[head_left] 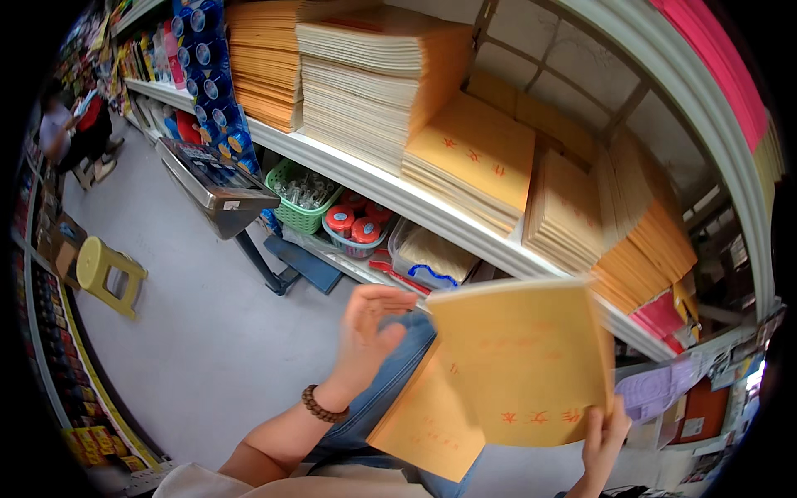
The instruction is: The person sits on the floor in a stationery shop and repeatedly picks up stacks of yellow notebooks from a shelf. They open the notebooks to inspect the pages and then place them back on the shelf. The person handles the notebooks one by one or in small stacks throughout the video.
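Note:
My right hand (603,436) grips the lower right corner of a stack of tan paper-covered exercise books (517,355) with red printed characters, held up in front of me. My left hand (373,342), with a brown braided bracelet on its wrist, is raised beside the stack's upper left corner; its fingers are apart and nothing is in them. More tan exercise books (436,429) lie on my lap, over blue jeans, partly hidden by the held stack.
A white metal shelf (367,168) bears tall stacks of exercise books (361,87). Below sit a green basket (302,218), red-lidded jars (364,229) and a clear plastic box (429,252). A platform scale (218,187) and yellow stool (112,274) stand left. Other people (75,137) are farther off.

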A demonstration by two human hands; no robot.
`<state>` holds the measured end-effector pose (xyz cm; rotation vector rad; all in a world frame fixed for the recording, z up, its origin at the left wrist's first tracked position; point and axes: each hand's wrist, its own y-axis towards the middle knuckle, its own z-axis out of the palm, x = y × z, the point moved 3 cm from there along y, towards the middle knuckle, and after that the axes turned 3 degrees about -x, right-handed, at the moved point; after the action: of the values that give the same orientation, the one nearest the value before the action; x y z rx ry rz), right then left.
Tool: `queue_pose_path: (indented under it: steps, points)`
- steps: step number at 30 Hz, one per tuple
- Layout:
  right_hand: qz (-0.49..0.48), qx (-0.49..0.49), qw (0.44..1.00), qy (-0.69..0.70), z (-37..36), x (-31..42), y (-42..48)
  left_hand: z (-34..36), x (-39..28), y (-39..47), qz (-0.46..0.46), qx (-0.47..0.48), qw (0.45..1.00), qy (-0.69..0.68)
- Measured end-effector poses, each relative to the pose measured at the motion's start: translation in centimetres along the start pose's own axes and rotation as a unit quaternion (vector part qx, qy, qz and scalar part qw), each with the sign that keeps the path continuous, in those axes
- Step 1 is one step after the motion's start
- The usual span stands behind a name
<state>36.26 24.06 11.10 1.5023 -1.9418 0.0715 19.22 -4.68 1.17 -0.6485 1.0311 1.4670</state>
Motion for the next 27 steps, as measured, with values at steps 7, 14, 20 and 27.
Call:
queue_pose_path:
  steps: [7, 14, 20, 27]
  points:
    - [0.175, -0.108, 0.883, 0.421, 4.5, 1.8, 9.6, -3.1, 0.8, -1.4, -0.096, -0.038, 0.994, -0.023]
    - [0.192, 0.052, 0.862, 0.466, 11.7, 5.2, 24.1, -5.1, 2.8, -3.3, -0.143, -0.059, 0.985, -0.076]
    - [0.261, 0.060, 0.906, 0.329, 16.9, 6.7, 28.6, -6.3, 3.4, -3.1, -0.162, -0.089, 0.979, -0.082]
    - [0.245, 0.066, 0.919, 0.303, 18.5, 6.5, 29.0, -7.7, 4.0, -2.5, -0.174, -0.101, 0.974, -0.104]
